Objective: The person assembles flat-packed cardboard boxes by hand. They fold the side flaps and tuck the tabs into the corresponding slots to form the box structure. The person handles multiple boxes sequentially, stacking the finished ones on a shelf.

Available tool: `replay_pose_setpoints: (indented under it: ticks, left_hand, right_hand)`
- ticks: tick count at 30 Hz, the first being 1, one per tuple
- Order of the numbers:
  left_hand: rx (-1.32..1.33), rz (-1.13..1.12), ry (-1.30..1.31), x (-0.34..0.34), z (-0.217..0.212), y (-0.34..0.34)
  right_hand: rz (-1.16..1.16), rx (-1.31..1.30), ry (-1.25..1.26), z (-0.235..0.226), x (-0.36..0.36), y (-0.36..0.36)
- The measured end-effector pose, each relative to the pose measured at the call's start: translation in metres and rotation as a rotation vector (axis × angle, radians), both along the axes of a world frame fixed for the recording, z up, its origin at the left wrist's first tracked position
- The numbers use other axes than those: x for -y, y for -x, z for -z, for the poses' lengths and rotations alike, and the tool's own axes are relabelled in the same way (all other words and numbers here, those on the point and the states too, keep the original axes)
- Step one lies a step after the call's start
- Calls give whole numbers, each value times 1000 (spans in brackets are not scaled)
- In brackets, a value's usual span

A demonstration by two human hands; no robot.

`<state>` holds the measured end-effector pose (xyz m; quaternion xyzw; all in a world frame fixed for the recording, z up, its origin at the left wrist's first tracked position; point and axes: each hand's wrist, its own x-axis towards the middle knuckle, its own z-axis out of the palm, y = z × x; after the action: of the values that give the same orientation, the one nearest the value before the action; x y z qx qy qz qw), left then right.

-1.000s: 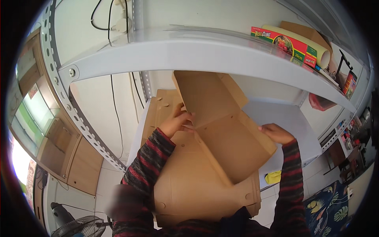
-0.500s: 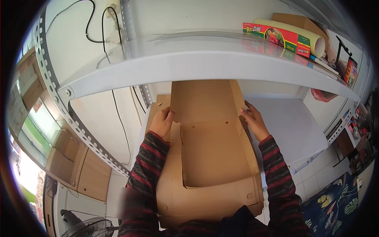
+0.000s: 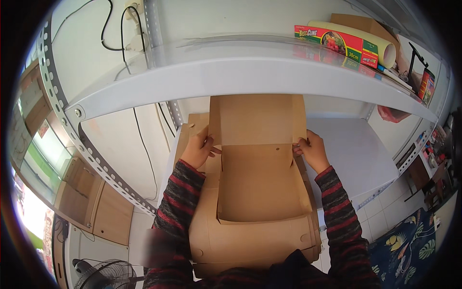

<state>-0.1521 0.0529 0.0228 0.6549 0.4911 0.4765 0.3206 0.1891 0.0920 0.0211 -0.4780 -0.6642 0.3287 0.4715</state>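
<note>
Lying open, brown cardboard box (image 3: 260, 183), back flap upright, small holes.

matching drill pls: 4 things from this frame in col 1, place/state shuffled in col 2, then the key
1. left hand
2. right hand
3. cardboard box
4. long wrap carton

A. lies on the upper shelf
B. grips the box's right side wall
C. open, lid flap raised
D. grips the box's left side wall

Pairs: 1-D, 2-B, 3-C, 4-A
</note>
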Motion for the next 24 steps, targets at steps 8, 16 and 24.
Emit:
replay_pose_setpoints:
  ticks: [8, 16, 24]
  left_hand:
    - [140, 161, 48, -12, 19, 12]
    - [-121, 241, 64, -10, 7, 13]
    - [-539, 20, -246, -18, 37, 18]
  right_hand:
    - [-19, -217, -51, 24, 0, -1]
    - [-24, 85, -208, 49, 5, -24]
    - [-44, 227, -360, 44, 25, -31]
